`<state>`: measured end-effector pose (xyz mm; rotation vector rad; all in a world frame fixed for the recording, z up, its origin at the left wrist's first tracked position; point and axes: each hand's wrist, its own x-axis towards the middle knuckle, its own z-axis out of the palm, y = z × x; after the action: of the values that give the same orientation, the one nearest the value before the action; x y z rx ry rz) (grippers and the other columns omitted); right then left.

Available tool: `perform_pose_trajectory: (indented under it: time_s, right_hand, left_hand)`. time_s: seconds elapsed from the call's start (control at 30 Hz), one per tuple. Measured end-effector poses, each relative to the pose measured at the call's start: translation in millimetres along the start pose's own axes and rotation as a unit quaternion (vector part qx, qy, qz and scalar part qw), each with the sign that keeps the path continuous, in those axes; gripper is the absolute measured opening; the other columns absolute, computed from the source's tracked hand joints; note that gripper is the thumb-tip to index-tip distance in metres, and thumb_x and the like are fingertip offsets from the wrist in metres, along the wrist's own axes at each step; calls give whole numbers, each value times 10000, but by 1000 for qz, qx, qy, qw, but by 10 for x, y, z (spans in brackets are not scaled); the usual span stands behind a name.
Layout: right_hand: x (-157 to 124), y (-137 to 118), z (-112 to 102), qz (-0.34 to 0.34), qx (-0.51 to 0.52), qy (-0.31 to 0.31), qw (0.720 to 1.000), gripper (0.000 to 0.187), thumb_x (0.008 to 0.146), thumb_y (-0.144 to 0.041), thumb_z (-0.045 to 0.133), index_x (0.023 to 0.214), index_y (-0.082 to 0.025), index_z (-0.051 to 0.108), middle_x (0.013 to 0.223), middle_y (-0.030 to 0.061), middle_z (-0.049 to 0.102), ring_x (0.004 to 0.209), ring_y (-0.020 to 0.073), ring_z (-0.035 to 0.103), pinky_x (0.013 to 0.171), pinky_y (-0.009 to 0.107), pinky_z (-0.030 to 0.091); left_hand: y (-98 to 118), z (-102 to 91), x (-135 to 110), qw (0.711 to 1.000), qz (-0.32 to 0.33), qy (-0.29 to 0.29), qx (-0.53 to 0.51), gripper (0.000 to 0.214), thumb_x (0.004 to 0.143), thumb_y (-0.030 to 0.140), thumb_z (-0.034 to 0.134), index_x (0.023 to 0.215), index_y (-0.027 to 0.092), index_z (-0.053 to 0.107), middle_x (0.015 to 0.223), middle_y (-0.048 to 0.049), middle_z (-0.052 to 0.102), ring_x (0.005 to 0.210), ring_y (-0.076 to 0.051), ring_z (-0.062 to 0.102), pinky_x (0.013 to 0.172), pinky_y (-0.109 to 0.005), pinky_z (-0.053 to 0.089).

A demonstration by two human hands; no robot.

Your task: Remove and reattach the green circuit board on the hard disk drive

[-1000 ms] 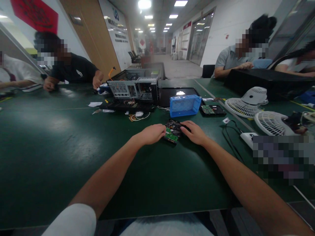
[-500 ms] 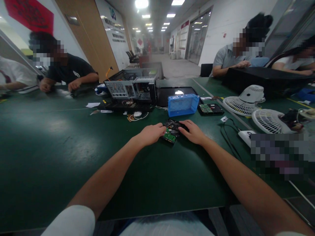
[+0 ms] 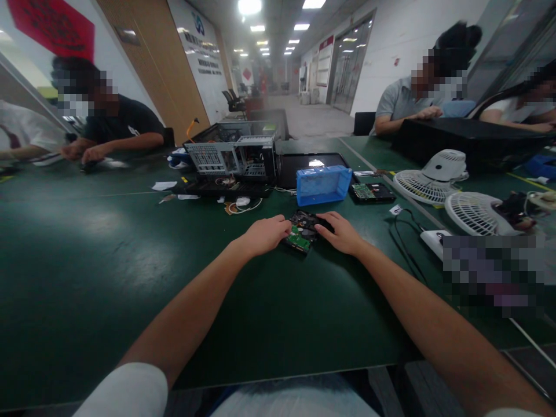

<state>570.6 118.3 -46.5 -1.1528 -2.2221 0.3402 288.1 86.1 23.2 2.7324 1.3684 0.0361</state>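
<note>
A hard drive [image 3: 304, 222] with a green circuit board [image 3: 299, 238] at its near end lies on the green table in front of me. My left hand [image 3: 268, 234] is closed at its left edge, fingers bent against the board side; the fingertips are partly hidden. My right hand [image 3: 339, 233] grips the drive's right edge, thumb on top and fingers along the far side. Just beyond the drive stands a blue plastic bin [image 3: 324, 186] tipped on its side. A second drive [image 3: 372, 193] with a circuit board rests to the bin's right.
An opened computer case [image 3: 232, 159] stands behind to the left, near a white cable [image 3: 249, 205]. White fans [image 3: 428, 184] and a power strip [image 3: 434, 240] are at the right. Co-workers sit across the table, at left and right; a black panel [image 3: 469, 139] lies before those at right.
My left hand has shifted very slightly left; my right hand and the drive look the same. At the far left, a co-worker's hands have moved left.
</note>
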Motion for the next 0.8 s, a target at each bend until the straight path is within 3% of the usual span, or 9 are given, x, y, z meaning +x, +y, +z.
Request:
perform_pose_trajectory:
  time_s: [0.23,0.8]
  right_hand:
    - [0,19,10,-3,-2,5,1000,483,1008,-499,532,1371,-193,624,1279,137,660,1231,290,603,1104,481,466]
    - [-2,0,4,10,-4,5,1000,502,999,-513,537,1396,-213,604,1284,140,654,1221,307,612,1096,511,473]
  left_hand:
    - [53,-3,14,1000,25,4,-7,301,1013,358,431,1075,194,676,1121,-108,637,981,-245,650,811,-345,503]
    - [47,28,24,1000,10,3,-8,272,1003,332,428,1074,183,644,1128,-113,639,961,-245,651,791,-342,500]
